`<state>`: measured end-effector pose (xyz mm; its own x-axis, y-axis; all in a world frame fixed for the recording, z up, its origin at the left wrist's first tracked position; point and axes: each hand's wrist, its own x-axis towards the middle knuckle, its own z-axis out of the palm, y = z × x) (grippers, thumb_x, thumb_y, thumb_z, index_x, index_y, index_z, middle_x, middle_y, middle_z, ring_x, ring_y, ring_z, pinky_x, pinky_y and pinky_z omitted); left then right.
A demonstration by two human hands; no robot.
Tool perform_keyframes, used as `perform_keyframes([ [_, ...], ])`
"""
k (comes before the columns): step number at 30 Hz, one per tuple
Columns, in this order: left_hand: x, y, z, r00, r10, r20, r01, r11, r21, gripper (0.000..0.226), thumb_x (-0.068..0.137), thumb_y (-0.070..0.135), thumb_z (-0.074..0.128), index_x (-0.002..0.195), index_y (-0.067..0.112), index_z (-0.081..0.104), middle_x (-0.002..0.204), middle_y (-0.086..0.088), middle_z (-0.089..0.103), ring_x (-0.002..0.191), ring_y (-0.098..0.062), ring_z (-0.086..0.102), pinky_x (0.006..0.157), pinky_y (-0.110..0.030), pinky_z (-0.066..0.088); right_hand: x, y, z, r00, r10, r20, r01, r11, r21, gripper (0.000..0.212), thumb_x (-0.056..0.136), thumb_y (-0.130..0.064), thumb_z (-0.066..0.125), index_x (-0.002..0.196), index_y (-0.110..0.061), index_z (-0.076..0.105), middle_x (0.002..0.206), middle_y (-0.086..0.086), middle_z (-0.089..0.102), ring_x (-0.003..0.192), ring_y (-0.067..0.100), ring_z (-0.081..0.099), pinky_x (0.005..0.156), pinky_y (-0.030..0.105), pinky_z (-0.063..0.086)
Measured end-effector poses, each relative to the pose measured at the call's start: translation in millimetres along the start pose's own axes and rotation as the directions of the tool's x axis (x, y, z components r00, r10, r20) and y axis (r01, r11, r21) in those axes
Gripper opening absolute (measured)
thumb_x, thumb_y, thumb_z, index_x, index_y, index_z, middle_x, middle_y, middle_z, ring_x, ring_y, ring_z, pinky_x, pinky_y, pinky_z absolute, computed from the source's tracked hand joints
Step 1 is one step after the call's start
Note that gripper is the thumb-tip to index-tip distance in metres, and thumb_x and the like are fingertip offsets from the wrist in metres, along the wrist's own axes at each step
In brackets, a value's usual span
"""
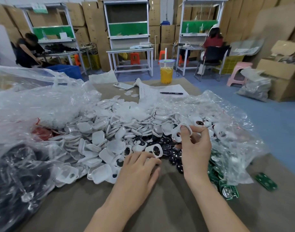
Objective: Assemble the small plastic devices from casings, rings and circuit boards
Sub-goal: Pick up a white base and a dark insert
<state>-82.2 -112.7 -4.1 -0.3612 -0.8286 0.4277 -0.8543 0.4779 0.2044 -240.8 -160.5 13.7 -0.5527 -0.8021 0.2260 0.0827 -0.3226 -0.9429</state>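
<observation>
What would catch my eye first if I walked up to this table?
The huge heap of white casings lying among clear plastic bags across the middle of the table. Just in front, the right hand pinches a single casing in its fingers while the left hand rests at the heap's edge. Behind, a cup of orange drink stands out.

Bright, even indoor light fills the room, and its source cannot be told. On the bare brown table (168,206), toward its near edge, the forearms cast only soft, faint shadows. The clear plastic bags (43,101) along the table's left side glint with white glare. The casing (182,133) pinched in the right hand (196,148) looks sharp. The cartons (277,25) at the far right smear into blur, and the workbenches (128,39) behind lean outward with wide-angle bending.
</observation>
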Motion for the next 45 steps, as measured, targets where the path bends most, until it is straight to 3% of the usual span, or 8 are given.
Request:
perform_keyframes([
  [6, -16.7, -2.1, -8.2, 0.985, -0.165, -0.046, 0.15, 0.963, -0.224, 0.021, 0.101, 0.027, 0.051, 0.116, 0.028, 0.065, 0.117, 0.021, 0.056, 0.102, 0.0, 0.057, 0.088, -0.011, 0.04, -4.3, 0.7, 4.1, 0.998, -0.007, 0.057, 0.009, 0.999, -0.032, 0.022, 0.095, -0.033, 0.066, 0.083, -0.046, 0.055, 0.087, -0.003, 0.071, 0.066, 0.018, 0.07, 0.057, 0.024, 0.054],
  [13, -9.5, -21.2, -6.5, 0.928, -0.369, -0.049, 0.373, 0.92, 0.124, 0.023, 0.093, 0.014, 0.064, 0.116, 0.014, 0.069, 0.105, 0.0, 0.069, 0.097, -0.025, 0.066, 0.091, -0.041, 0.05, -11.0, 7.0, 12.0, 0.984, -0.019, 0.179, 0.042, 0.992, -0.123, 0.015, 0.095, -0.042, 0.065, 0.088, -0.047, 0.053, 0.088, -0.014, 0.072, 0.068, 0.016, 0.07, 0.068, 0.042, 0.058],
  [17, 5.9, -31.3, -2.4, 0.905, -0.424, -0.022, 0.419, 0.882, 0.217, 0.041, 0.095, 0.018, 0.055, 0.136, 0.014, 0.06, 0.138, -0.004, 0.061, 0.122, -0.027, 0.059, 0.103, -0.042, 0.042, -8.5, 8.3, 16.9, 0.98, -0.013, 0.198, 0.035, 0.994, -0.108, 0.017, 0.096, -0.039, 0.064, 0.087, -0.048, 0.053, 0.091, -0.018, 0.072, 0.065, 0.013, 0.072, 0.062, 0.038, 0.058],
  [24, 33.3, -55.9, 2.3, 0.938, -0.346, 0.014, 0.309, 0.853, 0.42, 0.054, 0.08, 0.009, 0.056, 0.134, 0.012, 0.062, 0.118, -0.008, 0.07, 0.108, -0.031, 0.066, 0.093, -0.046, 0.047, -6.6, 13.4, 25.3, 0.973, -0.01, 0.229, 0.035, 0.994, -0.103, 0.016, 0.097, -0.035, 0.064, 0.088, -0.044, 0.054, 0.086, -0.013, 0.071, 0.063, 0.013, 0.072, 0.06, 0.039, 0.055],
  [28, 44.3, -66.4, 2.9, 0.952, -0.295, 0.079, 0.244, 0.89, 0.384, 0.049, 0.096, 0.02, 0.044, 0.144, 0.02, 0.05, 0.121, -0.001, 0.069, 0.115, -0.027, 0.062, 0.095, -0.044, 0.046, -7.1, 13.9, 27.4, 0.969, -0.012, 0.248, 0.036, 0.995, -0.092, 0.017, 0.096, -0.035, 0.064, 0.088, -0.045, 0.054, 0.085, -0.011, 0.072, 0.062, 0.014, 0.072, 0.051, 0.026, 0.052],
  [34, 32.6, -54.4, 1.0, 0.979, -0.182, 0.088, 0.157, 0.959, 0.237, 0.048, 0.086, 0.012, 0.072, 0.133, 0.017, 0.064, 0.123, 0.002, 0.071, 0.116, -0.023, 0.066, 0.093, -0.045, 0.052, -5.4, 13.9, 31.1, 0.965, -0.018, 0.261, 0.047, 0.993, -0.106, 0.018, 0.097, -0.034, 0.063, 0.088, -0.045, 0.053, 0.083, -0.012, 0.071, 0.06, 0.011, 0.069, 0.061, 0.028, 0.053],
  [38, 33.4, -52.3, 8.1, 0.981, -0.15, 0.12, 0.12, 0.967, 0.226, 0.058, 0.09, 0.009, 0.065, 0.144, 0.024, 0.052, 0.135, 0.006, 0.061, 0.122, -0.024, 0.056, 0.098, -0.038, 0.043, -4.4, 14.3, 32.3, 0.965, -0.012, 0.26, 0.04, 0.994, -0.1, 0.015, 0.097, -0.035, 0.064, 0.089, -0.043, 0.054, 0.087, -0.011, 0.072, 0.062, 0.014, 0.071, 0.061, 0.026, 0.052],
  [45, 43.9, -54.7, 3.8, 0.972, -0.22, 0.085, 0.196, 0.954, 0.227, 0.02, 0.098, 0.021, 0.06, 0.117, 0.021, 0.065, 0.114, 0.004, 0.061, 0.104, -0.019, 0.06, 0.086, -0.03, 0.046, -3.2, 12.6, 31.1, 0.968, 0.013, 0.251, 0.011, 0.996, -0.092, 0.016, 0.098, -0.033, 0.063, 0.088, -0.042, 0.055, 0.087, -0.012, 0.073, 0.061, 0.014, 0.07, 0.058, 0.028, 0.054],
])
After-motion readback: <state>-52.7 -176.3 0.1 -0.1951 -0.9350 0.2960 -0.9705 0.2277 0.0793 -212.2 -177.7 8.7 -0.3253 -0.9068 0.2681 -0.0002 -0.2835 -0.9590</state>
